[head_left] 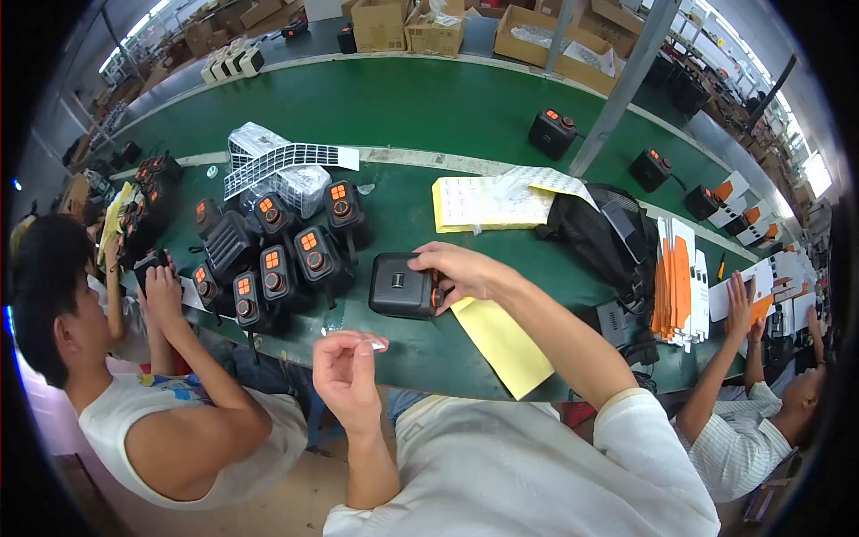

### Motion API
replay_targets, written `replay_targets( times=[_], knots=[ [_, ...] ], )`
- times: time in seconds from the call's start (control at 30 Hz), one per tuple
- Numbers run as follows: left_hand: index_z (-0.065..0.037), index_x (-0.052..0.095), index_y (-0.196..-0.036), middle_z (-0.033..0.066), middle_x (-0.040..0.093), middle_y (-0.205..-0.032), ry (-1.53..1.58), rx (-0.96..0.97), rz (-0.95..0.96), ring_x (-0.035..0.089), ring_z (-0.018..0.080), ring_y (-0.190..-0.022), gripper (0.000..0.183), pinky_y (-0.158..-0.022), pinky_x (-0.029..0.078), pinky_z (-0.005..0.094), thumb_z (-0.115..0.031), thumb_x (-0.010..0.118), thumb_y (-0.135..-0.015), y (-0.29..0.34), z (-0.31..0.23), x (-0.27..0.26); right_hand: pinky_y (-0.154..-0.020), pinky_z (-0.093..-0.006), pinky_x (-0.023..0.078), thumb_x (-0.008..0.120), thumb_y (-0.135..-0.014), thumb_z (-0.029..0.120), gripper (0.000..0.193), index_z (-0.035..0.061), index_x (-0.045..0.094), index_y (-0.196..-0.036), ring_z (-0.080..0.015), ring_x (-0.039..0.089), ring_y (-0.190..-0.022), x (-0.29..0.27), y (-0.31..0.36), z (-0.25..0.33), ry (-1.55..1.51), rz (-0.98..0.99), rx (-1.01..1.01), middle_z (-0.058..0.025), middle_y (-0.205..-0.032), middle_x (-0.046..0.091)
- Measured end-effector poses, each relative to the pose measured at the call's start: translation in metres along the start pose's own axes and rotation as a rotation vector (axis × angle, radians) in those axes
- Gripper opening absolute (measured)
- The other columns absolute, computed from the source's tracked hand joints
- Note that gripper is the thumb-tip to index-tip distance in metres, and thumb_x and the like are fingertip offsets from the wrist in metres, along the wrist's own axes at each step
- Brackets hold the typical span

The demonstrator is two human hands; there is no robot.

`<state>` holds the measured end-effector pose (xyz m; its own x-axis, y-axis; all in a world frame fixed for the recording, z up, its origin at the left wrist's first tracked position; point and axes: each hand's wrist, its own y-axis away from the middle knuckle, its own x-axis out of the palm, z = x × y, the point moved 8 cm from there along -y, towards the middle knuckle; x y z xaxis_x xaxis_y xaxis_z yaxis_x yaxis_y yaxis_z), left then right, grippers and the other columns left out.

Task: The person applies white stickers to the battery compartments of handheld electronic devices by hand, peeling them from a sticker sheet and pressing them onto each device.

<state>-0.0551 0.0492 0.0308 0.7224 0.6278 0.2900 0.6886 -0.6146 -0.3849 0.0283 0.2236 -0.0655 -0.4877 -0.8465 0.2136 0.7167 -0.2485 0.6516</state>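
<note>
A black boxy device (400,295) lies on its side on the green worktable, with an orange-trimmed knob at its right end. My right hand (465,271) grips that end, thumb on the upper face and fingers around the knob side. Closer to me, past the table's near edge, my left hand (344,376) is closed in a pinch on a small whitish scrap (378,344), too small to name. A yellow sheet (506,345) lies partly beneath my right forearm.
Several similar devices (313,255) with orange buttons cluster on the left, before a plastic-wrapped bundle (300,188) and label strip. Yellow-backed label sheets (488,204), a black bag (591,233) and orange-white cards (680,282) sit rightward. Co-workers flank me; a metal post (626,89) rises beyond.
</note>
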Motion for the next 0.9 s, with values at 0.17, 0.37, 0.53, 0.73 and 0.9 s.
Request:
replay_targets(
  times=[0.17, 0.37, 0.53, 0.73, 0.9],
  knots=[
    [0.000, 0.051, -0.090, 0.0096, 0.057, -0.083, 0.177, -0.328, 0.109, 0.058, 0.0185, -0.072, 0.004, -0.066, 0.053, 0.0352, 0.002, 0.054, -0.090, -0.002, 0.019, 0.005, -0.071, -0.0277, 0.051, 0.069, -0.087, 0.029, 0.055, 0.0045, 0.043, -0.129, -0.0125, 0.060, -0.083, -0.014, 0.028, 0.009, 0.097, -0.322, -0.417, -0.0072, -0.099, 0.059],
    [0.003, 0.054, -0.091, 0.0087, 0.055, -0.089, 0.420, -0.481, 0.266, 0.059, 0.0156, -0.068, 0.007, -0.053, 0.051, 0.0289, -0.004, 0.055, -0.092, -0.009, 0.015, 0.052, -0.087, -0.0347, 0.051, 0.050, -0.095, 0.038, 0.049, 0.0039, 0.049, -0.129, -0.0191, 0.062, -0.103, -0.030, 0.106, 0.007, -0.621, -0.116, -0.653, -0.0080, -0.112, 0.063],
    [0.002, 0.054, -0.089, 0.0063, 0.051, -0.089, 0.368, -0.606, 0.523, 0.056, 0.0113, -0.071, 0.004, -0.052, 0.051, 0.0240, -0.001, 0.054, -0.092, -0.002, 0.016, 0.106, -0.077, -0.0314, 0.053, 0.041, -0.090, 0.049, 0.063, 0.0004, 0.049, -0.129, -0.0186, 0.064, -0.088, -0.037, 0.124, -0.001, -0.603, -0.157, -0.726, -0.0106, -0.106, 0.064],
    [0.003, 0.054, -0.089, 0.0053, 0.049, -0.089, 0.198, -0.541, 0.599, 0.055, 0.0107, -0.075, 0.002, -0.053, 0.052, 0.0240, 0.002, 0.055, -0.091, -0.001, 0.013, 0.123, -0.074, -0.0313, 0.053, 0.042, -0.087, 0.047, 0.063, -0.0014, 0.049, -0.127, -0.0187, 0.064, -0.083, -0.044, 0.136, 0.001, -0.473, -0.165, -0.793, -0.0123, -0.101, 0.065],
    [0.003, 0.054, -0.088, 0.0048, 0.051, -0.087, 0.125, -0.568, 0.595, 0.055, 0.0093, -0.073, 0.003, -0.054, 0.052, 0.0233, 0.002, 0.057, -0.090, 0.001, 0.010, 0.125, -0.078, -0.0322, 0.052, 0.042, -0.085, 0.045, 0.064, -0.0038, 0.048, -0.126, -0.0208, 0.064, -0.085, -0.044, 0.139, 0.004, -0.434, -0.158, -0.822, -0.0151, -0.100, 0.064]
  ],
)
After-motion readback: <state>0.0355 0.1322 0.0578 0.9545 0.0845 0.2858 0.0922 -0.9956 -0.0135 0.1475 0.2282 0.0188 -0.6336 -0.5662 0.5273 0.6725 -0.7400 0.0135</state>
